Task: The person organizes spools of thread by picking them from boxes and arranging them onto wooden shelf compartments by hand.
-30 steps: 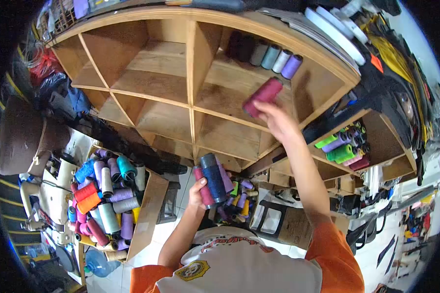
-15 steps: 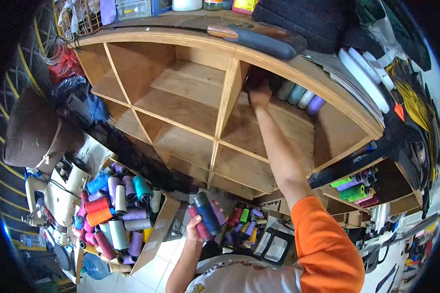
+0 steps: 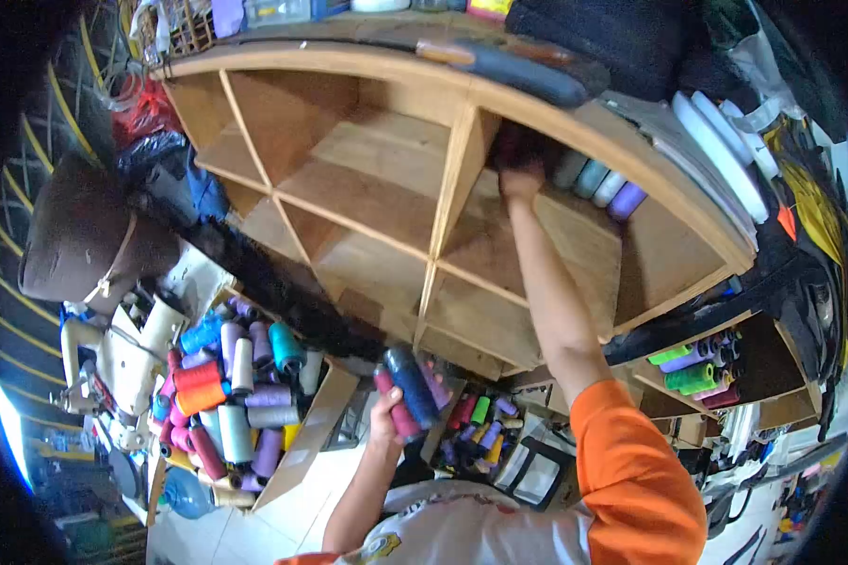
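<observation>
My left hand [image 3: 386, 414] is closed around thread spools, low in front of me: a crimson thread spool [image 3: 398, 403] and a dark blue thread spool [image 3: 413, 391] side by side, with a purple spool [image 3: 435, 384] behind them. My right hand [image 3: 521, 181] reaches deep into the upper right compartment of a wooden shelf [image 3: 443, 188]. Its fingers are in dark shadow, so what they touch or hold is hidden. To the right of that hand stands a row of spools, grey to white, ending with a purple spool [image 3: 627, 201].
A cardboard box [image 3: 301, 443] heaped with coloured spools stands at the left beside a white sewing machine [image 3: 141, 348]. Another spool pile [image 3: 481, 433] lies below the shelf. Green spools [image 3: 693, 379] sit in a lower cubby at right. A knife-like dark tool [image 3: 518, 71] rests on top.
The whole view has shifted slightly, so the shelf appears a little further right. My right hand stays inside the upper right compartment, and my left hand keeps its spools.
</observation>
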The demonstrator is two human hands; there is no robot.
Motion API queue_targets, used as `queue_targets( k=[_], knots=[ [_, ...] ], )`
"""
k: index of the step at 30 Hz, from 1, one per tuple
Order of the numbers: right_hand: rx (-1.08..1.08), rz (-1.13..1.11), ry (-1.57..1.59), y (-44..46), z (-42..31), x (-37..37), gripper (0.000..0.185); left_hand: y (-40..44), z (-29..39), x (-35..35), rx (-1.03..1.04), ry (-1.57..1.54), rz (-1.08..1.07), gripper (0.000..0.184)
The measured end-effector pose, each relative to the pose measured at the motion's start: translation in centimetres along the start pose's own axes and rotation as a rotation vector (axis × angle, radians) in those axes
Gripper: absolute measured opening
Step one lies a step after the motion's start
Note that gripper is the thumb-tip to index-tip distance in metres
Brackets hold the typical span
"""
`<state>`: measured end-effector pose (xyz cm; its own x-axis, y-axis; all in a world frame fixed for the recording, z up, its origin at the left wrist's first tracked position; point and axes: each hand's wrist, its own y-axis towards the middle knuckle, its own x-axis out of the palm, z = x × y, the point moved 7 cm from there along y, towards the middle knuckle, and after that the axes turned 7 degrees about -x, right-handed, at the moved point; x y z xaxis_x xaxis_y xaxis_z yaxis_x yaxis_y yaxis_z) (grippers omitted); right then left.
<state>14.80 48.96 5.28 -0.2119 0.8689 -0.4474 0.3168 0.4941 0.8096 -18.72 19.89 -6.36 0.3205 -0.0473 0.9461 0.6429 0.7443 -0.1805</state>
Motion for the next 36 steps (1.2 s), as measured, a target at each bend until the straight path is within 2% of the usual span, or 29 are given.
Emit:
queue_targets(
  k=[1, 3, 5, 6, 7, 9, 11, 12, 15, 19, 20, 21, 22, 23, 24, 26, 27, 29, 30, 32, 34, 36],
  knots=[
    [0.043, 0.028, -0.005, -0.1, -1.1, -2.0, 0.044, 0.2, 0.2, 0.6, 0.011, 0.005, 0.008, 0.077],
    [0.525, -0.436, 0.289, -2.7, -6.6, -8.6, 0.042, 0.7, 0.7, 2.0, 0.013, 0.013, -0.039, 0.074],
    [0.493, -0.686, 0.692, -7.4, -11.6, -12.6, 0.041, 1.2, 1.2, 3.0, 0.041, 0.030, -0.009, 0.068],
    [0.542, -0.816, 0.655, -10.3, -13.9, -15.5, 0.042, 1.4, 1.3, 3.5, 0.045, 0.052, -0.013, 0.065],
    [0.560, -1.041, 0.650, -12.9, -16.5, -17.8, 0.044, 1.6, 1.4, 3.9, 0.045, 0.077, -0.021, 0.062],
    [0.358, -1.202, 0.914, -18.4, -18.7, -19.8, 0.049, 1.9, 1.2, 3.4, 0.065, 0.136, 0.040, 0.051],
    [0.241, -1.108, 0.667, -19.6, -20.2, -22.3, 0.057, 2.4, 1.0, 3.7, 0.142, 0.223, 0.095, 0.048],
    [0.239, -1.047, 0.552, -19.5, -20.3, -22.9, 0.062, 2.6, 0.7, 4.2, 0.155, 0.250, 0.054, 0.047],
    [0.050, -0.943, 0.319, -20.2, -19.6, -24.1, 0.058, 2.4, -0.1, 4.9, 0.185, 0.273, 0.100, 0.047],
    [0.375, -1.019, 0.544, -20.6, -15.9, -24.1, 0.072, 1.5, -0.6, 5.1, 0.172, 0.300, 0.138, 0.050],
    [0.470, -0.968, 0.629, -19.3, -15.3, -24.8, 0.073, 1.2, -0.5, 5.4, 0.198, 0.280, 0.144, 0.052],
    [0.288, -0.787, 0.583, -18.1, -12.9, -24.1, 0.070, 1.1, -0.3, 5.3, 0.209, 0.284, 0.148, 0.052],
    [0.336, -0.746, 0.570, -15.3, -12.6, -24.8, 0.067, 0.9, 0.0, 4.9, 0.219, 0.288, 0.155, 0.052],
    [0.531, -0.682, 0.698, -12.9, -12.7, -25.5, 0.063, 0.6, 0.2, 4.5, 0.229, 0.292, 0.163, 0.052],
    [0.488, -0.515, 0.659, -10.6, -11.2, -25.3, 0.059, 0.4, 0.2, 3.2, 0.227, 0.267, 0.212, 0.052],
    [0.190, -0.375, 0.459, -5.3, -10.7, -24.6, 0.049, 0.1, 0.4, 2.3, 0.235, 0.261, 0.189, 0.052],
    [0.246, -0.402, 0.422, -3.5, -10.5, -23.6, 0.048, -0.1, 0.5, 1.7, 0.236, 0.259, 0.180, 0.052],
    [0.200, -0.416, 0.362, -0.2, -10.2, -20.3, 0.051, -0.6, 0.5, 0.2, 0.225, 0.280, 0.206, 0.054],
    [0.201, -0.426, 0.345, 0.8, -7.9, -17.0, 0.051, -0.8, 0.5, -0.1, 0.228, 0.268, 0.198, 0.055],
    [0.082, -0.407, 0.205, 3.1, -8.6, -13.5, 0.049, -1.3, 0.8, 0.5, 0.250, 0.265, 0.221, 0.057],
    [-0.088, -0.328, 0.117, 4.7, -5.0, -7.0, 0.052, -1.5, 1.0, 0.4, 0.241, 0.278, 0.254, 0.059],
    [-0.213, -0.168, 0.071, 5.1, -6.2, -6.3, 0.054, -1.7, 1.0, -0.2, 0.246, 0.281, 0.280, 0.061]
  ],
)
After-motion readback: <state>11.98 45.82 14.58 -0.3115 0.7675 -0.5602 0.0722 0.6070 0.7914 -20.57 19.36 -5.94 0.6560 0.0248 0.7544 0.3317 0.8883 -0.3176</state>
